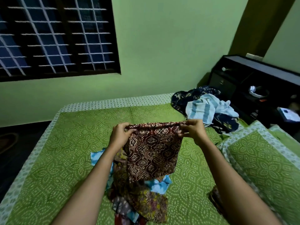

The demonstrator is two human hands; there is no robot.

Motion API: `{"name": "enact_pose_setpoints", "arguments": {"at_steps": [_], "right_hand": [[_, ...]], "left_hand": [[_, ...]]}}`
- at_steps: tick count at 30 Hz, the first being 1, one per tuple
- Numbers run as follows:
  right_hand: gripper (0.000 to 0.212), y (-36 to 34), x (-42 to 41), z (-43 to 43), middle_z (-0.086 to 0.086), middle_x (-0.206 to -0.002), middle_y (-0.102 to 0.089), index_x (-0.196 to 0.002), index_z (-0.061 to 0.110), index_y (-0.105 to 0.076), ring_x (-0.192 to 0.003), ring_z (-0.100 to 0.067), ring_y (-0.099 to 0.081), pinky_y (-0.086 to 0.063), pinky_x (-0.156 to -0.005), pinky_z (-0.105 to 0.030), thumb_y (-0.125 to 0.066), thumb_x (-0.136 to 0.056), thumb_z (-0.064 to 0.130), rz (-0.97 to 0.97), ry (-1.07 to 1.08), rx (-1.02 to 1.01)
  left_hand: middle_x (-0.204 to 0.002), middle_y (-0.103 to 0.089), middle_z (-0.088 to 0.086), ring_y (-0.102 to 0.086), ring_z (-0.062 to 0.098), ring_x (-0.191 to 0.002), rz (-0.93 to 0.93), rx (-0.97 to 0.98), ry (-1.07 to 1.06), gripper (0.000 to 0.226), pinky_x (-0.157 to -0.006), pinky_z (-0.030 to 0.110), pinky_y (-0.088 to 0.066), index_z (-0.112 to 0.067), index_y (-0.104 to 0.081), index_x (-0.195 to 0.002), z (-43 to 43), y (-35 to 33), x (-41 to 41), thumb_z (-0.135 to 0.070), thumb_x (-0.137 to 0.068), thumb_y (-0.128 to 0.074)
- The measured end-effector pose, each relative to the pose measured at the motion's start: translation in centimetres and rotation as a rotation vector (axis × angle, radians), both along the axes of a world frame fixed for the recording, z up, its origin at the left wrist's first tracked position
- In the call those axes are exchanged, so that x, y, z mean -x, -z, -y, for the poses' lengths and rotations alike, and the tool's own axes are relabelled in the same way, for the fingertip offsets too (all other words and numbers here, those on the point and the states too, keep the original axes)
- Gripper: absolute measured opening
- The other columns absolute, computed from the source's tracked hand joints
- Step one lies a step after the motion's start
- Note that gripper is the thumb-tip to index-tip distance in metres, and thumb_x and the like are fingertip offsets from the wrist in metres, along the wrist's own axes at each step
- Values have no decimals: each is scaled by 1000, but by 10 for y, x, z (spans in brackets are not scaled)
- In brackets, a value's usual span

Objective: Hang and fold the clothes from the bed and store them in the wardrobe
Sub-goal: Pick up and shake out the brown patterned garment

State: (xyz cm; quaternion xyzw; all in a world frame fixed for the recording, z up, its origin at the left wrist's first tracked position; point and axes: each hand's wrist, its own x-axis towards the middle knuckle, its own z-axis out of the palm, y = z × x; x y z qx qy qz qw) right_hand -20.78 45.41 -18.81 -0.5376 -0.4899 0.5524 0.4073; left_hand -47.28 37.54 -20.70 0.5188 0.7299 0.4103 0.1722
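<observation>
Reaching forward with both arms; gripping the top corners of a maroon printed garment (153, 151) with curled fingers of left hand (120, 135) and right hand (192, 129), holding it up over a heap of printed clothes (139, 200) on the green bedspread (65, 151). Farther right, a striped blue towel (206, 108) atop navy floral cloth (225, 125). Beyond, a barred window (56, 38).

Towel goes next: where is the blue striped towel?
In the head view, the blue striped towel lies crumpled far right on the bed, atop the navy floral garment, beyond the right hand.
</observation>
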Motion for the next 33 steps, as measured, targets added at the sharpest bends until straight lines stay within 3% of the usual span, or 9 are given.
{"name": "enact_pose_setpoints", "arguments": {"at_steps": [4,7,11,14,18,22,27,31,33], "right_hand": [[13,6,-43,17,-18,-72,-54,-89,-8,-54,-39,-16,-61,-54,-42,-26,-47,-88,-19,-53,65,115],[26,25,-89,23,-19,-66,-55,-69,-4,-51,-42,-21,-63,-55,-45,-26,-44,-86,-23,-110,159,215],[21,63,-151,26,-20,-58,-63,-73,-9,-55,-49,-24,-67,-56,-50,-24,-45,-82,-25,-194,256,304],[17,94,-186,19,-15,-53,-65,-71,-11,-56,-53,-23,-67,-56,-52,-22,-50,-80,-24,-260,342,333],[11,134,-214,0,-10,-60,-69,-72,-8,-56,-60,-17,-69,-56,-60,-21,-65,-73,-15,-275,426,276],[15,150,-219,-2,1,-63,-67,-71,3,-59,-59,-4,-64,-51,-57,-16,-69,-77,-6,-98,491,87],[9,176,-211,29,-6,-71,-64,-76,2,-62,-57,-2,-60,-49,-54,-16,-71,-79,1,33,494,-23],[11,220,-199,72,-6,-65,-58,-76,2,-59,-49,1,-54,-43,-51,-16,-66,-82,-2,67,431,92],[18,256,-190,99,-5,-64,-57,-72,7,-56,-49,4,-53,-44,-52,-14,-65,-82,-5,85,401,163]], "left_hand": [[-97,-69,10,-60,20,-84,24,84,146,23,-69,30,-41,-4,-70,-103,-15,24,-35,-13,-81,-71],[-93,-68,15,-59,20,-85,73,160,206,21,-67,25,-35,2,-69,-95,-30,46,-76,-7,-77,-73],[-95,-61,5,-60,29,-89,31,262,193,23,-66,30,-41,-6,-71,-99,-49,88,-129,-14,-78,-74],[-106,-67,18,-66,23,-83,36,333,171,23,-63,27,-47,-8,-69,-104,-70,117,-171,-13,-82,-69],[-104,-60,26,-58,6,-36,526,362,108,26,-38,18,-49,-1,-55,-115,-101,134,-225,8,-92,-48],[-101,-54,14,-61,5,-54,710,195,68,27,-51,13,-53,-4,-55,-105,-108,136,-246,15,-90,-43],[-111,-61,11,-60,18,-90,663,150,153,31,-67,15,-55,-5,-63,-99,-77,159,-231,18,-85,-48],[-108,-61,8,-58,4,-76,614,281,166,29,-63,10,-53,4,-63,-103,-33,213,-214,20,-83,-50],[-93,-62,9,-56,-2,-62,613,346,131,28,-58,8,-51,10,-62,-104,-5,252,-206,22,-81,-51]]}}
